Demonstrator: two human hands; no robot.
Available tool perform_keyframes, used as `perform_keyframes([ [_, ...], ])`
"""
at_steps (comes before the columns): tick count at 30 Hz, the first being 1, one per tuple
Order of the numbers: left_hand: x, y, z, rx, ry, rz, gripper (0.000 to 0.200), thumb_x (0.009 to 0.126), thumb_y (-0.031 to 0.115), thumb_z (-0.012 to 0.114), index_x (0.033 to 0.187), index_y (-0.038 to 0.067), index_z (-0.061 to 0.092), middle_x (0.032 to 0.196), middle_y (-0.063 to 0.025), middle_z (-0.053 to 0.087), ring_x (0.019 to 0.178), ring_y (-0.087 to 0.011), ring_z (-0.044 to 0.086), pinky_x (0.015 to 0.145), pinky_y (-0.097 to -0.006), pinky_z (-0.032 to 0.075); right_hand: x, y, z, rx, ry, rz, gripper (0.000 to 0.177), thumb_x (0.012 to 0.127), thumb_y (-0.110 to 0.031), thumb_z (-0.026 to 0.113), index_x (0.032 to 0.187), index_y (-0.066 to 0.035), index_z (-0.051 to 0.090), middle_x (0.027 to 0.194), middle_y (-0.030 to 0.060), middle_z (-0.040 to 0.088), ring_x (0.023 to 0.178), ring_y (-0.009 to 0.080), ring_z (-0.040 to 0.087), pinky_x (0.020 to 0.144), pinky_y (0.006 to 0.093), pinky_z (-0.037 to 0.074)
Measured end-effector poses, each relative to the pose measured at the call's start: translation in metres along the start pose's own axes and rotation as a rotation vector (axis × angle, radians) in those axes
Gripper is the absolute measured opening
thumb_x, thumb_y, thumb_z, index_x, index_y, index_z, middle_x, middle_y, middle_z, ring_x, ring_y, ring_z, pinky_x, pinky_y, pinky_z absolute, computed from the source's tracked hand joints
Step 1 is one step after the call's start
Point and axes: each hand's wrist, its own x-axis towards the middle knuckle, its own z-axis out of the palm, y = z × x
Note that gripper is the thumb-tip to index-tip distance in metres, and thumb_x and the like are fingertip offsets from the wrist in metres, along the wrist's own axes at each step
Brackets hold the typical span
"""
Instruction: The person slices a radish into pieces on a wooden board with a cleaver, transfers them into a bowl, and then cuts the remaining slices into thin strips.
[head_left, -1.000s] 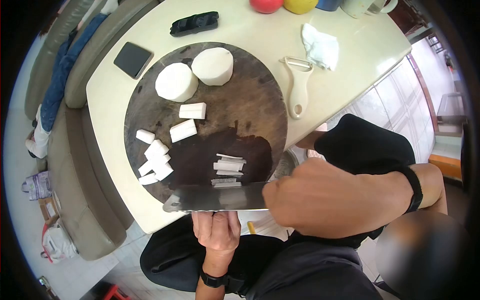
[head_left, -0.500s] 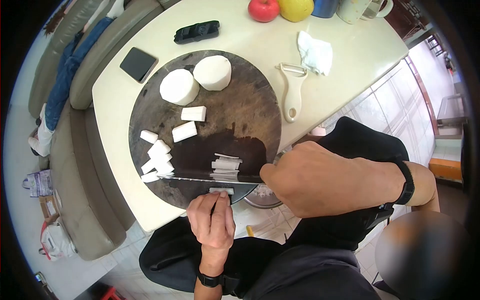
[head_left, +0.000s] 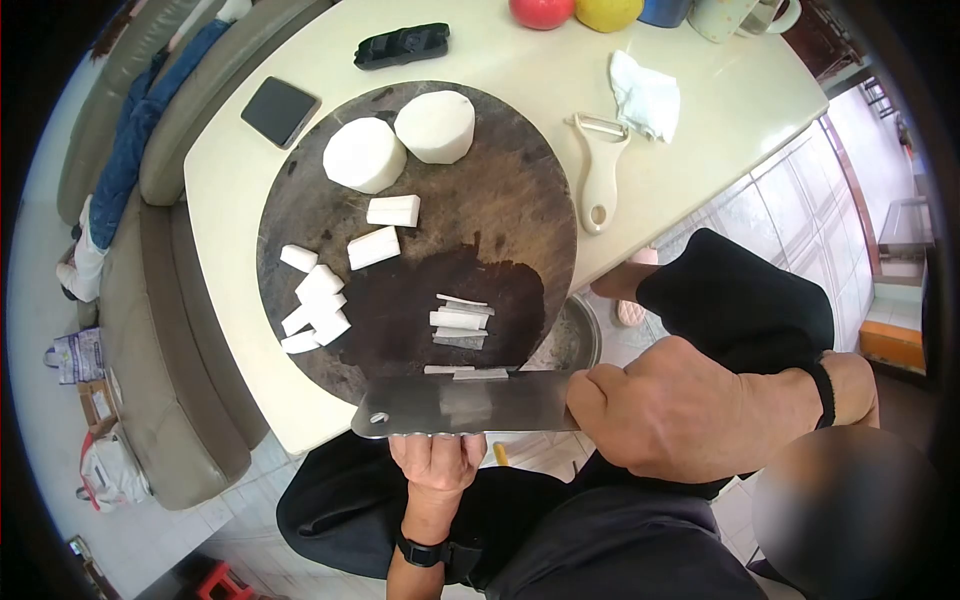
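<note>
My right hand point(head_left: 665, 415) is wrapped round the handle of a cleaver point(head_left: 460, 403), whose broad face is turned up toward me at the near edge of a round wooden cutting board point(head_left: 500, 190). Just below the blade is my left hand point(head_left: 437, 465), its fingertips hidden by the cleaver. Thin white vegetable strips point(head_left: 465, 373) lie along the blade's far edge. Beyond them sits a small group of white vegetable slices point(head_left: 460, 320). Two thick white rounds point(head_left: 365, 156), two blocks point(head_left: 373, 248) and several offcuts point(head_left: 320, 285) rest farther out on the board.
A white peeler point(head_left: 600, 175) and a crumpled tissue point(head_left: 645, 95) lie right of the board. Left and behind are a phone point(head_left: 280, 111) and a black object point(head_left: 402, 46). Fruit and cups stand at the back. A metal bowl point(head_left: 580, 340) sits below the table edge.
The cleaver has come nearer to me and tipped from edge-on to showing its face. It now covers my left fingertips, which were on a white strip. The view has shifted slightly.
</note>
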Motion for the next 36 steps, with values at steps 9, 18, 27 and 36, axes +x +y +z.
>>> perform_keyframes([
  [9, -0.007, -0.001, -0.004, -0.005, -0.055, -0.019, 0.026, 0.075, 0.009, 0.066, 0.099, -0.001, 0.07, 0.105, -0.0189, 0.065, 0.098, -0.0404, 0.063, 0.088, -0.048, 0.05, 0.01, -0.001, -0.005, 0.03, -0.083, -0.013, 0.012, 0.068, -0.006, 0.066, 0.071, 0.004, 0.06, 0.069, 0.0152, 0.059, 0.062, 0.0292, 0.065, 0.047, 0.0366, 0.049],
  [18, -0.001, 0.002, 0.002, -0.088, 0.009, -0.028, 0.024, 0.078, 0.002, 0.067, 0.102, -0.003, 0.067, 0.105, -0.0196, 0.063, 0.096, -0.0432, 0.06, 0.088, -0.0507, 0.048, 0.025, -0.001, 0.012, 0.059, 0.102, -0.029, 0.021, 0.067, -0.005, 0.066, 0.078, 0.008, 0.054, 0.06, 0.0178, 0.058, 0.051, 0.0289, 0.063, 0.042, 0.0378, 0.046],
  [27, 0.001, 0.002, 0.002, -0.022, 0.032, 0.001, 0.022, 0.074, 0.001, 0.066, 0.096, -0.002, 0.07, 0.101, -0.0182, 0.066, 0.093, -0.0384, 0.064, 0.085, -0.0462, 0.051, 0.01, -0.005, -0.003, 0.037, -0.089, -0.004, 0.011, 0.068, -0.005, 0.066, 0.069, 0.006, 0.062, 0.068, 0.0173, 0.059, 0.063, 0.0305, 0.066, 0.049, 0.0384, 0.05],
  [36, -0.004, 0.0, 0.0, -0.035, -0.003, 0.001, 0.024, 0.074, 0.002, 0.064, 0.097, -0.002, 0.07, 0.102, -0.0193, 0.066, 0.095, -0.0382, 0.064, 0.087, -0.0467, 0.05, 0.022, -0.006, 0.001, 0.033, -0.036, -0.125, 0.02, 0.067, -0.004, 0.064, 0.078, 0.009, 0.053, 0.057, 0.0142, 0.053, 0.047, 0.0244, 0.06, 0.036, 0.0325, 0.042],
])
